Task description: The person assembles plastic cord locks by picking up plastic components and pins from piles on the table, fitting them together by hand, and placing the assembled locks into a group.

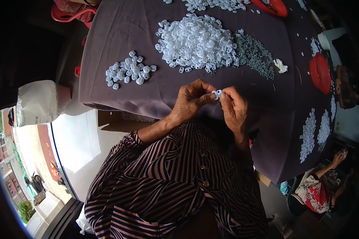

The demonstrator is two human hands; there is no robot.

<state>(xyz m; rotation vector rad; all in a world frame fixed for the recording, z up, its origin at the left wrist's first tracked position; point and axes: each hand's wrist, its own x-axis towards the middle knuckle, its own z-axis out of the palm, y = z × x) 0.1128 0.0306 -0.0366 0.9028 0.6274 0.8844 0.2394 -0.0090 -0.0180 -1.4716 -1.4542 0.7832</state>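
Above the near edge of the dark cloth, my two hands meet over a small white plastic piece with round holes (pixel 217 93). The fingertips of my left hand (pixel 192 99) pinch it from one side. On its other side the thumb and fingers of my right hand (pixel 234 106) press against it. Whether a second small part is between the fingers, I cannot tell. Beyond my hands lies a large heap of similar white pieces (pixel 195 42). Touching its right side is a pile of thin grey metal pins (pixel 255 55). A smaller group of white pieces (pixel 129 69) sits to the left.
A crumpled white scrap (pixel 280 66) lies beside the pins. Red dishes (pixel 320 73) and more white piles (pixel 308 135) are along the right. An open cardboard box (pixel 115 122) stands below the table's edge. At the lower right another person (pixel 315 191) sits with an arm reaching out.
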